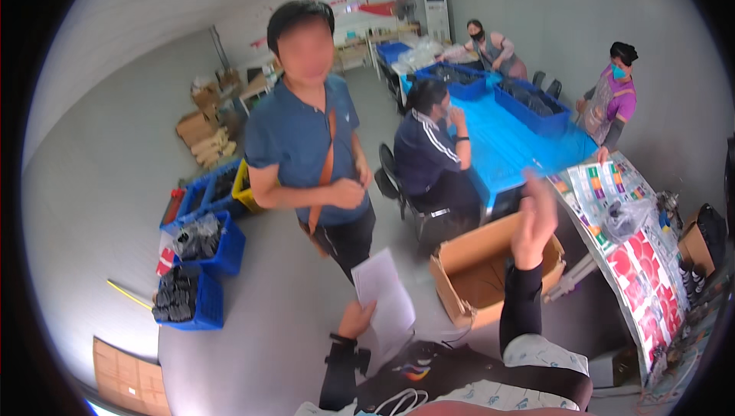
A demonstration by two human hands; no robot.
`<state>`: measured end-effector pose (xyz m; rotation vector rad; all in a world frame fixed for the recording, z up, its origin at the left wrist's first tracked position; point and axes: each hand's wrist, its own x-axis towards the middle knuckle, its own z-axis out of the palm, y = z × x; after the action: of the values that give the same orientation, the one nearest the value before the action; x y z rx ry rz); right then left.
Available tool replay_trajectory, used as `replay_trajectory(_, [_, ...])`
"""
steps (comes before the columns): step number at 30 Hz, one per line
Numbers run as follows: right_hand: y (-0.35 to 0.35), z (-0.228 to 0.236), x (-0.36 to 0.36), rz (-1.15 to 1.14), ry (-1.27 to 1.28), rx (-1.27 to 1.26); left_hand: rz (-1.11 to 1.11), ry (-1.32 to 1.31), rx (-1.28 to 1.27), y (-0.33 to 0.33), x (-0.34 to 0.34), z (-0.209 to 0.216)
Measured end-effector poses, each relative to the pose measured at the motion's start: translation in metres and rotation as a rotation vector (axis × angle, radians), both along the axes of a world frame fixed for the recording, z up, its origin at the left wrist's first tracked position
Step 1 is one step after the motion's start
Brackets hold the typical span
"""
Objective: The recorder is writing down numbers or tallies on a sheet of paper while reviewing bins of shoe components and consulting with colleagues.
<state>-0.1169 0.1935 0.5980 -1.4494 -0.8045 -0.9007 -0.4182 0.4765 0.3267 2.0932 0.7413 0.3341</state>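
Observation:
My left hand (pixel 356 319) is closed on the edge of several white paper sheets (pixel 384 290), which hang tilted in front of me. My right hand (pixel 535 221) is raised with its fingers pointing up, a little blurred, and I see nothing in it. Below and behind that hand stands an open cardboard box (pixel 467 282), with dark thin strands on its inner bottom. A person in a blue shirt (pixel 302 137) stands facing me just beyond the papers, a brown strap across the chest.
At right is a table (pixel 639 278) covered with printed sheets, a plastic bag (pixel 629 219) on it. A blue-covered table (pixel 501 140) bears blue crates (pixel 532 107); a seated person (pixel 432 144) and two others are around it. Blue crates of black parts (pixel 203 301) line the left.

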Motion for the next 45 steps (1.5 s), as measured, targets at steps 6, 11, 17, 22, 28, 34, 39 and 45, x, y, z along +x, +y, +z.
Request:
replay_trajectory(6, [0.056,-0.070,-0.052,0.439,0.402,-0.438,0.169,0.328,0.185,0.038,-0.065,-0.057])
replay_trajectory(11, [0.169,-0.183,-0.053,0.837,0.410,-1.328,0.219,0.261,0.127,0.047,-0.085,-0.044])
replay_trajectory(17, [0.269,-0.090,-0.087,0.496,-0.063,-1.407,0.219,0.259,0.207,0.043,-0.111,-0.068])
replay_trajectory(22, [0.221,-0.172,-0.108,1.915,0.675,-1.408,0.261,0.225,0.170,0.033,-0.128,-0.075])
replay_trajectory(28, [0.197,-0.225,-0.139,2.852,1.558,-0.519,0.247,0.153,-0.122,0.028,-0.059,-0.045])
replay_trajectory(34, [0.257,-0.294,-0.092,1.557,0.517,-1.619,0.090,0.209,0.188,0.032,-0.082,-0.073])
replay_trajectory(39, [0.186,-0.381,-0.100,1.461,0.169,-2.001,0.246,0.612,0.137,0.048,-0.125,-0.170])
replay_trajectory(45, [0.086,-0.479,-0.061,0.682,0.868,-2.073,0.063,0.825,0.228,0.062,-0.202,-0.250])
